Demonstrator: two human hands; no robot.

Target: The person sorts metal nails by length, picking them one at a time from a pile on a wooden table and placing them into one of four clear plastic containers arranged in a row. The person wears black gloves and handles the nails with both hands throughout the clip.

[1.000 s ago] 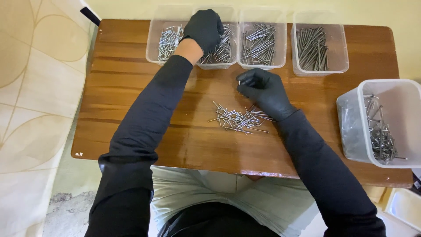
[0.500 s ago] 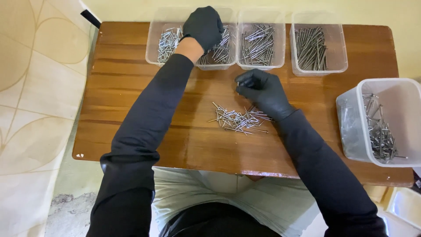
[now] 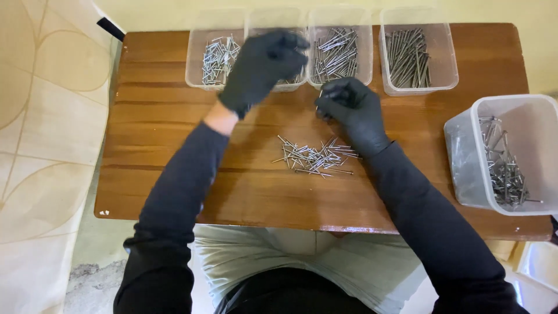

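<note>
Head view: right hand point(image 3: 356, 110) fingers pinch a nail point(image 3: 318, 108); left hand point(image 3: 261, 64) fingers spread, empty.

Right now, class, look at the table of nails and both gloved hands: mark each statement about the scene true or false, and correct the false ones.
1. Four clear trays of nails stand in a row along the far edge of the wooden table. True.
2. The loose pile of nails lies inside a tray. False: it lies on the bare table top, near the right hand.
3. Both hands wear black gloves. True.
4. The left hand rests flat on the loose pile. False: it is raised in front of the second tray from the left, apart from the pile.
5. The large tub at the right end is empty. False: it holds nails.
</note>
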